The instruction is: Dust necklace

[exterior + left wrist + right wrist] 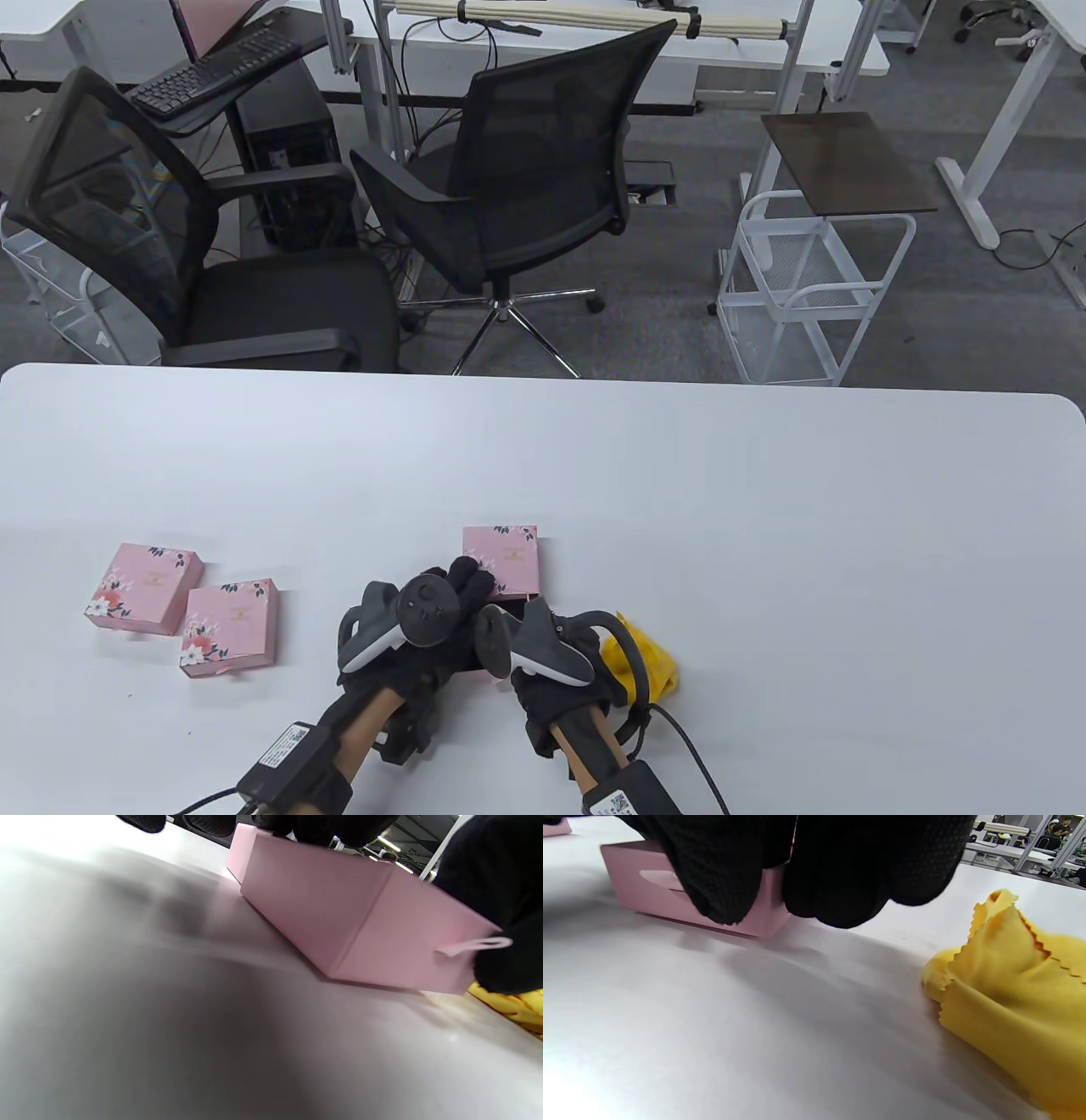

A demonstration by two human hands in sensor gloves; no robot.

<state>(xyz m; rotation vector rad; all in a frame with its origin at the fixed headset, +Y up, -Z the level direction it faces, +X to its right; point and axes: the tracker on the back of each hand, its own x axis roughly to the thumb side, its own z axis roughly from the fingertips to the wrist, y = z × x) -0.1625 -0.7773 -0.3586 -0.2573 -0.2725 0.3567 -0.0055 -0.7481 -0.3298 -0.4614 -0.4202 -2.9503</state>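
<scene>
**Box in both hands, necklace unseen**

While both hands crowd the box (502, 559) near the front of the tabletop (764, 526), the likeliest slip is the box skidting or tipping if the right hand tugs its pull tab (475, 944) harder than the left hand holds the shell; a sudden release could spill whatever lies inside. Left hand (428, 611): its fingers (467, 573) lie over the box top, seemingly curled round it. Right hand (543, 654): its fingers (840, 870) bunch close against the box end by the tab, though whether they pinch it I cannot tell. No necklace shows; presumably it sits inside the box. Just right of the hand lies a yellow cloth (1014, 993), untouched
</scene>
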